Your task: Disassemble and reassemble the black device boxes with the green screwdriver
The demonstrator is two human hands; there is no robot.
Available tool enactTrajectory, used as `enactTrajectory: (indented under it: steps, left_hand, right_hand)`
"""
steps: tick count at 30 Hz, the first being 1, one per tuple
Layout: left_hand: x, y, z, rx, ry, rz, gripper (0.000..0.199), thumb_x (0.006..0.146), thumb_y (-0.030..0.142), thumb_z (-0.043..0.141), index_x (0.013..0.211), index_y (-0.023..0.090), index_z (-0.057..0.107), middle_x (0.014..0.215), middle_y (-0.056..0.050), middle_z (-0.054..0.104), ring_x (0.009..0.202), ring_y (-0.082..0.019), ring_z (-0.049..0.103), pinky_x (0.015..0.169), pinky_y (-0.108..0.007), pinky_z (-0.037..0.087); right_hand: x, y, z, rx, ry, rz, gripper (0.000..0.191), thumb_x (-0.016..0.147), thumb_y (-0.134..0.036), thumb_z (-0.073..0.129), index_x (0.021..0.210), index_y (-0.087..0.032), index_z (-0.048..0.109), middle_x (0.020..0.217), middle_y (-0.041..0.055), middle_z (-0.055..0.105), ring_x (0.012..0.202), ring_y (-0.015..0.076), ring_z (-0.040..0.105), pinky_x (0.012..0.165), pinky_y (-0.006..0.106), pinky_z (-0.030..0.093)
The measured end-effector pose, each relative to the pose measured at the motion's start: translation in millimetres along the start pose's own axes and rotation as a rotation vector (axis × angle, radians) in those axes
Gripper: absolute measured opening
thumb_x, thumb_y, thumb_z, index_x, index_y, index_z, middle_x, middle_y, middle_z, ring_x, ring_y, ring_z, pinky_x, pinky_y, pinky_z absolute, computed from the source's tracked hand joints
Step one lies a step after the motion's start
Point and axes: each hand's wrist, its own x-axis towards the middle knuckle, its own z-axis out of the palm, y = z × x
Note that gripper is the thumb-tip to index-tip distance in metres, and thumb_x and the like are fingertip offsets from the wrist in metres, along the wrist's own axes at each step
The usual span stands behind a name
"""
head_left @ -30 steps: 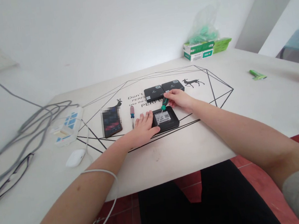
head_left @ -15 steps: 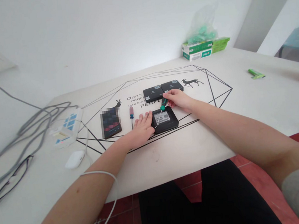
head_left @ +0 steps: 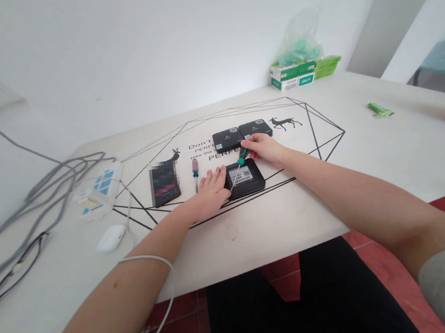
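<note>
My right hand (head_left: 262, 149) is closed round the green handle of a screwdriver (head_left: 241, 160). The tool slants down to the left, its tip at the near left corner of a flat black box (head_left: 255, 180) that lies label up. Against that box's left edge rests my left hand (head_left: 210, 193), fingers stretched out and lying flat, with the thumb by the screwdriver tip. A second screwdriver (head_left: 195, 168), its handle red and blue, lies just left of my left hand, its shaft partly hidden. Two similar black boxes, a left one (head_left: 227, 139) and a right one (head_left: 255, 128), sit side by side behind.
Left of the hands lie a phone (head_left: 164, 183), a white earphone case (head_left: 111, 237), a power strip (head_left: 103, 189) with grey cables (head_left: 56, 192), and glasses (head_left: 16, 270). Green-and-white boxes (head_left: 294, 70) under a plastic bag (head_left: 299, 36) stand at the back right. A white cable (head_left: 173, 283) crosses my left forearm.
Almost nothing differs. The view shifts very slightly, and both hands keep their places, with the screwdriver tip still at the same corner of the box.
</note>
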Motion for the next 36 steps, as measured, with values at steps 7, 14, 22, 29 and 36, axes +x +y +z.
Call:
enactTrajectory:
  steps: [7, 14, 22, 29, 36]
  left_hand:
    - [-8, 16, -3.8, -0.132, 0.106, -0.054, 0.075, 0.096, 0.041, 0.047, 0.166, 0.019, 0.028, 0.179, -0.019, 0.017, 0.166, -0.039, 0.012, 0.130, -0.065, 0.022]
    - [-15, 20, -8.0, -0.187, 0.124, 0.109, 0.015, 0.100, 0.032, 0.047, 0.110, 0.025, 0.054, 0.176, -0.015, 0.030, 0.169, -0.029, 0.003, 0.129, -0.064, 0.026]
    - [-13, 15, -6.4, -0.113, 0.253, 0.231, 0.017, 0.099, 0.034, 0.051, 0.094, 0.023, 0.062, 0.162, -0.016, 0.050, 0.161, -0.032, 0.034, 0.128, -0.057, 0.035]
    - [-9, 10, -4.3, 0.012, 0.345, 0.378, 0.029, 0.106, 0.031, 0.039, 0.096, 0.021, 0.063, 0.146, -0.018, 0.062, 0.139, -0.030, 0.057, 0.120, -0.051, 0.046]
    - [-9, 7, -7.8, 0.083, 0.313, 0.440, 0.032, 0.105, 0.026, 0.038, 0.100, 0.021, 0.069, 0.134, -0.015, 0.069, 0.127, -0.030, 0.063, 0.113, -0.051, 0.052]
  right_hand:
    - [-1, -1, 0, 0.010, 0.003, 0.001, 0.027, 0.095, -0.027, 0.078, 0.075, -0.018, 0.062, 0.054, -0.0029, 0.063, 0.046, 0.0074, 0.052, 0.046, 0.020, 0.044]
    - [-1, -2, 1, 0.042, 0.010, -0.001, 0.027, 0.096, -0.026, 0.077, 0.075, -0.018, 0.061, 0.058, -0.0017, 0.065, 0.048, 0.0074, 0.054, 0.046, 0.019, 0.044]
    - [5, -6, -14, 0.138, 0.165, 0.037, 0.030, 0.099, -0.027, 0.070, 0.075, -0.020, 0.054, 0.060, -0.0015, 0.065, 0.045, 0.0064, 0.049, 0.043, 0.020, 0.039]
    - [4, -8, -13, 0.167, 0.180, 0.054, 0.030, 0.100, -0.026, 0.069, 0.074, -0.021, 0.053, 0.061, -0.0003, 0.066, 0.045, 0.0068, 0.048, 0.043, 0.020, 0.039]
    - [5, -6, -13, 0.177, 0.178, 0.050, 0.031, 0.097, -0.028, 0.073, 0.074, -0.021, 0.053, 0.059, -0.0016, 0.063, 0.045, 0.0074, 0.048, 0.043, 0.020, 0.039]
